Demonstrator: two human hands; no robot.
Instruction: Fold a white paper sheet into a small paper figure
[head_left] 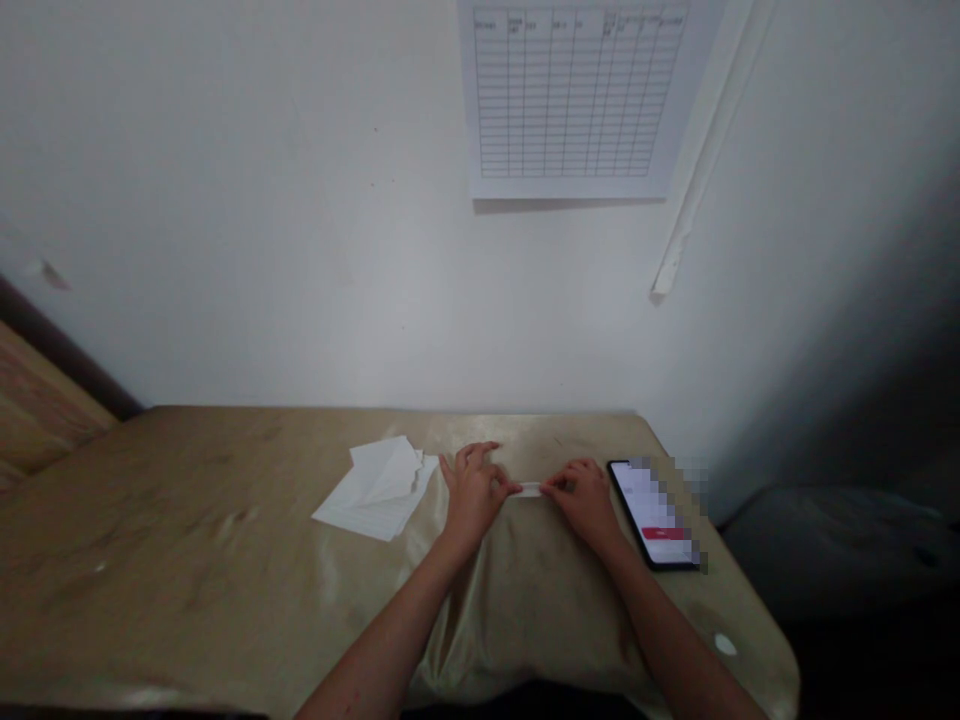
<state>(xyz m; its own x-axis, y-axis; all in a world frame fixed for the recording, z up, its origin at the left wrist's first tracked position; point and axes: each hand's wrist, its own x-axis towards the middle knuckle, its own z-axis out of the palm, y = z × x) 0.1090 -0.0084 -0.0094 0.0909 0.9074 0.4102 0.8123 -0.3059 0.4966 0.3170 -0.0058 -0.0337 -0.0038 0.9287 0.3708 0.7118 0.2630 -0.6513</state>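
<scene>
A narrow strip of white paper (530,490) stretches between my two hands, low over the covered table. My left hand (474,485) pinches its left end between thumb and forefinger, the other fingers raised and spread. At the other end, my right hand (581,495) pinches the strip with its fingers curled in. Left of my left hand lies a small pile of white paper sheets (375,495), some with torn edges. To the right of my right hand rests a smartphone (652,525) with its screen lit, partly blurred out.
A brownish, wrinkled cover (225,540) spreads over the table, which meets a white wall (300,250). A printed grid sheet (570,110) hangs there beside a pale strip (697,190). A small white scrap (725,644) lies near the table's right edge. Something dark stands beyond it.
</scene>
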